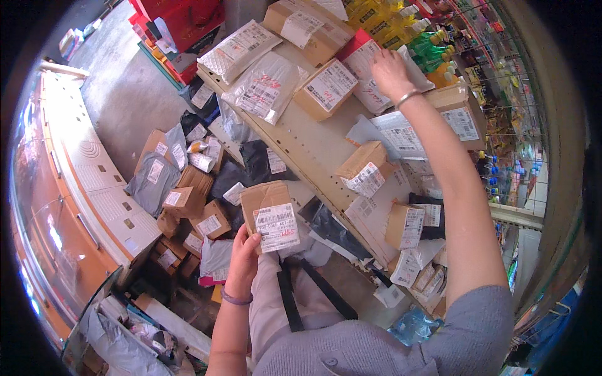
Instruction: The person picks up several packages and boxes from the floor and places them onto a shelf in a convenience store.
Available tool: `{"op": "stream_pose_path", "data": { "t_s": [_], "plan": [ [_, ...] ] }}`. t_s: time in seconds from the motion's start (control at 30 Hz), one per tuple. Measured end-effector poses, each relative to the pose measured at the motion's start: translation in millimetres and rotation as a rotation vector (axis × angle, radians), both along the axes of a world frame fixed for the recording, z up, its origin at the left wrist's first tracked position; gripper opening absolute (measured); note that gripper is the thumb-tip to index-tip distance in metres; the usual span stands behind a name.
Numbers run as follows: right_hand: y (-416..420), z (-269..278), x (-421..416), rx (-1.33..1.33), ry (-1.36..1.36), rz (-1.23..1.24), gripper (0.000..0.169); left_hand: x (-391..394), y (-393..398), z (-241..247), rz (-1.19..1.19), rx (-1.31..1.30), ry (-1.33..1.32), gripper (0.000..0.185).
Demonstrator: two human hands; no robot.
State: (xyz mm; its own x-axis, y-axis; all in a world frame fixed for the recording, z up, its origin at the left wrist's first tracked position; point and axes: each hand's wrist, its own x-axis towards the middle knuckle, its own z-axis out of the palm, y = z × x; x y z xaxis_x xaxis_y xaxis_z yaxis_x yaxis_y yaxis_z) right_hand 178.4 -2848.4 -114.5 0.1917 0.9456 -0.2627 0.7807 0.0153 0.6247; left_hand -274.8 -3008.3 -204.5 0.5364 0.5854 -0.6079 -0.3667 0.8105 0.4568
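My left hand [245, 251] grips a small cardboard box [268, 202] by its lower left edge, in front of my legs; a shipping label with red handwriting covers its face. Stretched out to the upper right, my right hand [390, 73] rests with its fingers on a red and white mailer [364, 58] on the metal shelf [301, 136]; whether it grips the mailer cannot be told. Beside that mailer lies a labelled cardboard box [327, 89]. Farther left on the shelf are a clear plastic-wrapped parcel [265, 87] and a white bubble mailer [240, 47].
Parcels are heaped on the floor, among them a grey plastic mailer [153, 181] and a small carton [183, 202]. A wire rack [512, 141] with bottled drinks stands at the right. An orange and white cabinet [84, 155] runs along the left. Red boxes [188, 23] stand behind.
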Motion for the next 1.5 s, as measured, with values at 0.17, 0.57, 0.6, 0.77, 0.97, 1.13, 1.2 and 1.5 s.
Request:
{"op": "stream_pose_path", "data": {
  "t_s": [0.17, 0.57, 0.6, 0.77, 0.97, 1.13, 1.2, 1.5],
  "plan": [
    [-22, -18, -52, 0.155, 0.365, 0.439, 0.081, 2, -1, -5, -0.022, -0.005, -0.005, 0.057],
    [-26, -35, -28, 0.148, 0.364, 0.376, 0.067, 2, -5, -16, -0.025, 0.042, 0.033, 0.057],
    [-26, -34, -31, 0.154, 0.398, 0.326, 0.067, 0, -5, -18, -0.021, 0.04, 0.03, 0.057],
    [6, -36, -61, 0.284, 0.754, 0.31, 0.059, -2, 0, -8, -0.013, 0.006, 0.008, 0.055],
    [40, -64, -119, 0.275, 0.926, 0.057, 0.079, -10, 1, -14, 0.017, 0.007, -0.002, 0.055],
    [63, -101, -129, 0.385, 0.799, -0.134, 0.1, -20, 2, -22, 0.044, -0.015, 0.021, 0.055],
    [69, -113, -125, 0.363, 0.76, -0.201, 0.104, -23, 4, -23, 0.054, -0.023, 0.023, 0.054],
    [91, -88, -120, 0.005, 0.718, -0.353, 0.071, -29, 5, -27, 0.117, -0.039, 0.022, 0.051]
  ]
}}
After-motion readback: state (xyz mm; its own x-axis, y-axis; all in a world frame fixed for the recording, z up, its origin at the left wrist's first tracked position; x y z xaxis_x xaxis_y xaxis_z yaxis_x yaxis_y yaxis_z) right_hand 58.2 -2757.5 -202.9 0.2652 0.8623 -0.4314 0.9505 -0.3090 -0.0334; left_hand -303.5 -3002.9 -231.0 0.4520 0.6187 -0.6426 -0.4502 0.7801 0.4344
